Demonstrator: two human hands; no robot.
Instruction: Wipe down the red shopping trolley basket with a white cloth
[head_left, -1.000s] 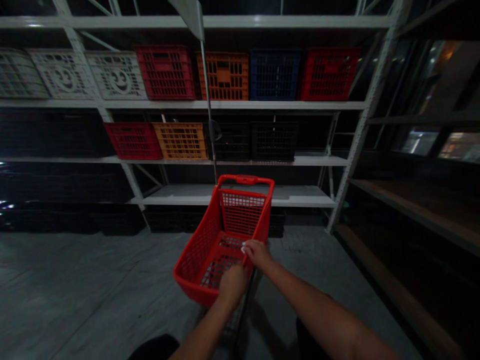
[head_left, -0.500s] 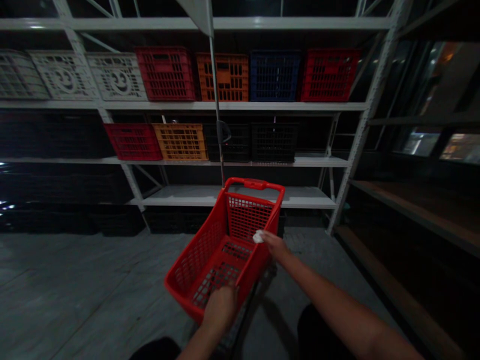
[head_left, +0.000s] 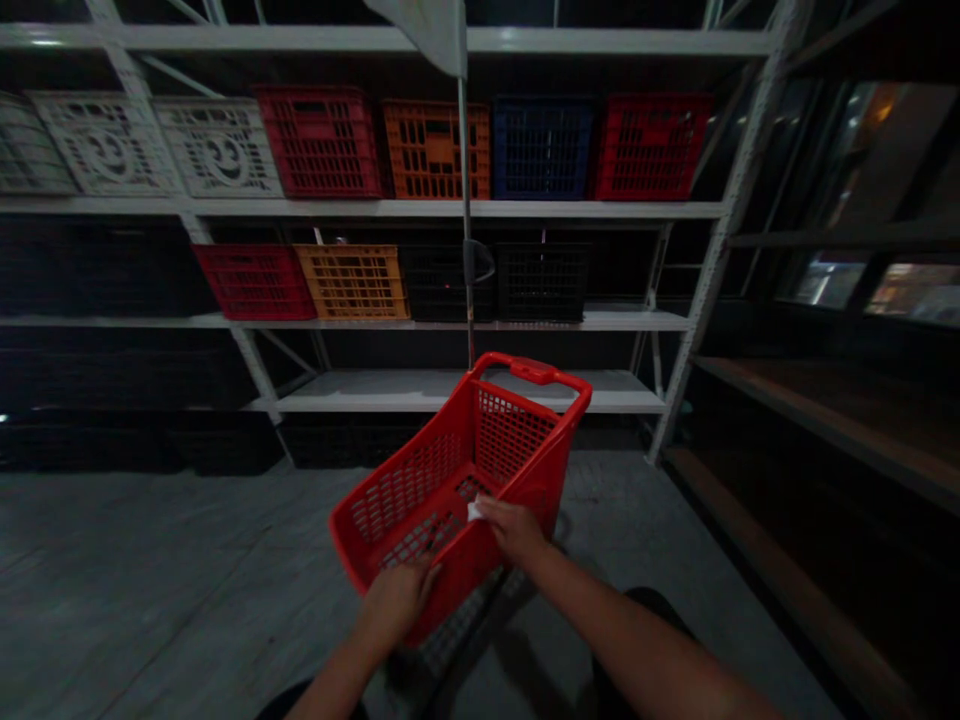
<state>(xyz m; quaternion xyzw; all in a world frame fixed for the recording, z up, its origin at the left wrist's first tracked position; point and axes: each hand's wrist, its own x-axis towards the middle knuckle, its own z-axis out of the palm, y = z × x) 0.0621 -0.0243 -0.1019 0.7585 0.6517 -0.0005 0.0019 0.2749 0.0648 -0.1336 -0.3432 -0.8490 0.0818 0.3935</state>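
Observation:
A red plastic shopping basket (head_left: 405, 505) with mesh walls rides on a wheeled metal frame (head_left: 457, 630), its far end angled to the right. My left hand (head_left: 397, 600) grips the basket's near rim. My right hand (head_left: 514, 530) rests on the rim's right side and pinches a small white scrap of paper or tissue (head_left: 474, 510). A red handle grip (head_left: 534, 371) sits on the far rim. The wheels are hidden beneath the basket and my arms.
White metal shelving (head_left: 375, 208) ahead holds rows of red, orange, blue, white and black plastic crates (head_left: 322, 142). A thin metal pole (head_left: 466, 180) rises behind the basket. Wooden shelves (head_left: 817, 420) run along the right, above a grey concrete floor (head_left: 150, 570).
The basket has swung, its far end moving right. My left hand has moved left with the rim. My right hand has shifted down and left, with the white scrap still in it.

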